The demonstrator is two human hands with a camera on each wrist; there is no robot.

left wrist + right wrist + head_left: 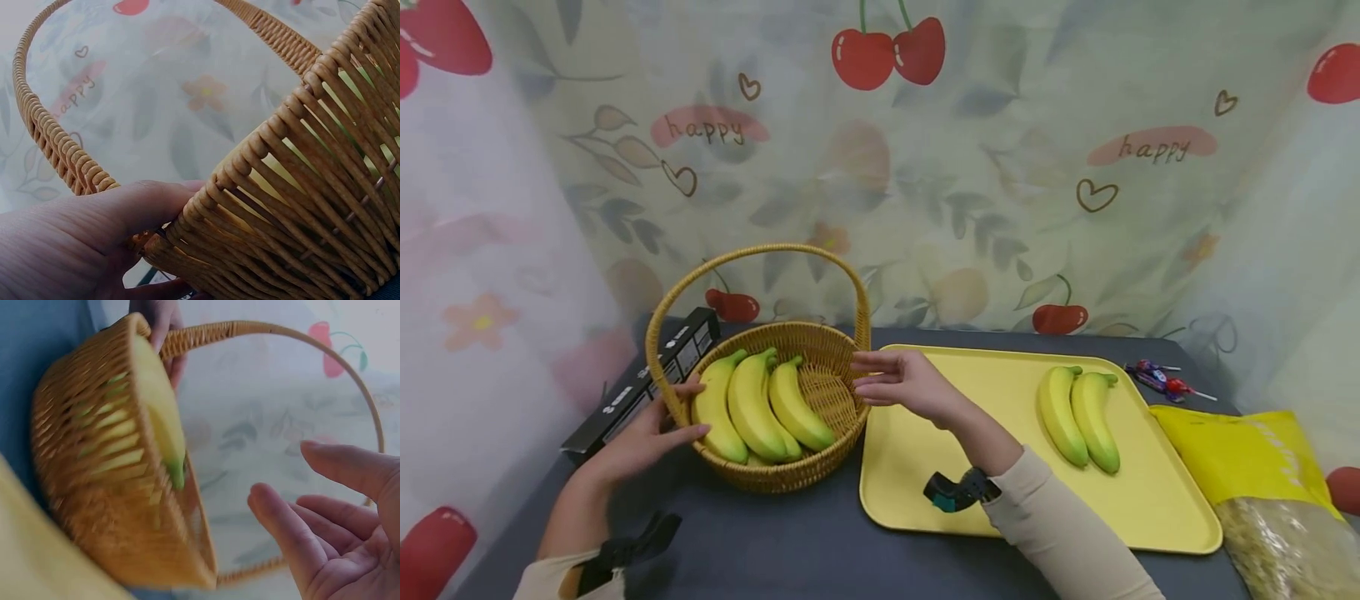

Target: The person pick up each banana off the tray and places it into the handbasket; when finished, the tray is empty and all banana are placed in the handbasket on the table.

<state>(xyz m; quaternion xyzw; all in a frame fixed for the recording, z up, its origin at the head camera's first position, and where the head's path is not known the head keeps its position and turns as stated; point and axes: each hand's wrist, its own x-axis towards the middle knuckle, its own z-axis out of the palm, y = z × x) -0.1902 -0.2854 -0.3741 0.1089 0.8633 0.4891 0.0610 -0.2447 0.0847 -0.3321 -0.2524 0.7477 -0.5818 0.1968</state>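
A wicker basket (775,479) with a tall arched handle holds several yellow bananas (752,408), green at their ends. My left hand (640,437) grips the basket's left rim at the foot of the handle. In the left wrist view, the thumb of the left hand (94,234) lies along that rim, with part of the fingers hidden behind the weave. Beside the basket's right rim my right hand (910,385) is held with its fingers extended. The right wrist view shows nothing between thumb and fingers of the right hand (350,531).
Two bananas (1078,421) lie on a yellow tray (955,467) right of the basket. Beyond the tray are wrapped lollipops (1161,379) and a yellow-topped bag (1255,458). A long black box (625,396) lies behind the basket's left side. A printed curtain (925,208) hangs behind.
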